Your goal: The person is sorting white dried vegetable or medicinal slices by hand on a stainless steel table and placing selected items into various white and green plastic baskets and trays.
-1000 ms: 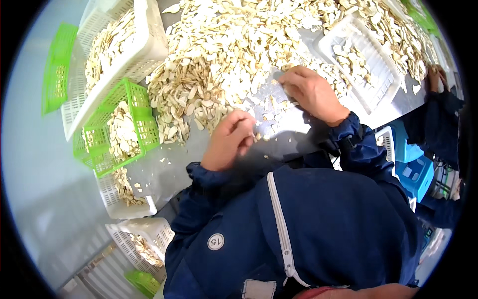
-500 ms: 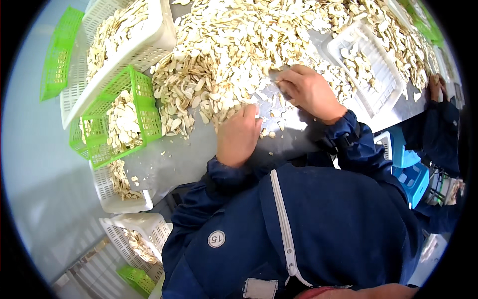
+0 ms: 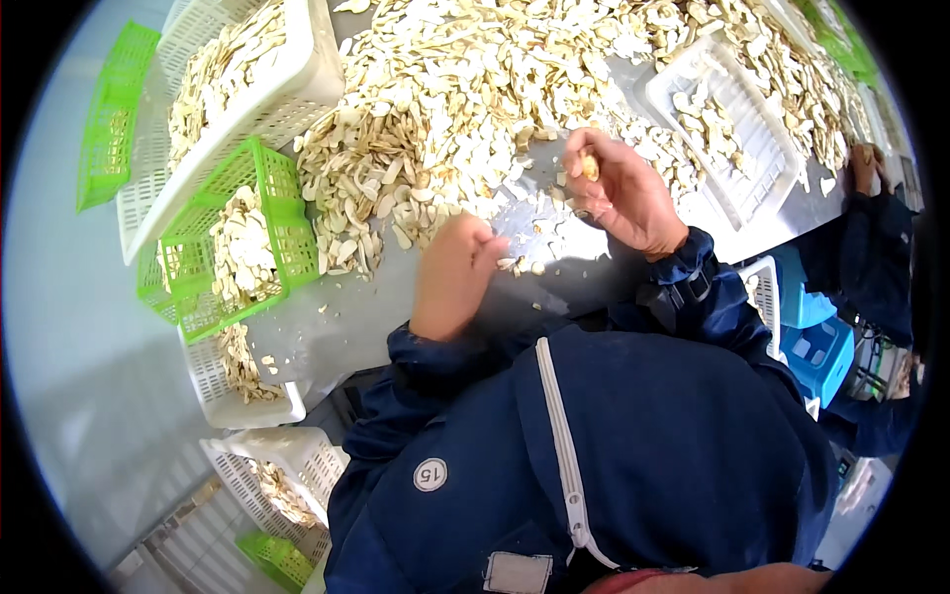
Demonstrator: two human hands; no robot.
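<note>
Right hand (image 3: 633, 203): grip clamped on yellowish-brown piece (image 3: 591, 166) | Left hand (image 3: 457, 269): blurred, grip state cannot be told | Advisory: pinch lightly; lift clear of pale slices (image 3: 475, 79) on bench (image 3: 368, 309).

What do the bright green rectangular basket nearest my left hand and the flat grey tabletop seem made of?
The green rectangular basket looks like satin moulded plastic: solid colour, regular slots. The flat grey tabletop is probably smooth metal, given its bright sheen.
</note>
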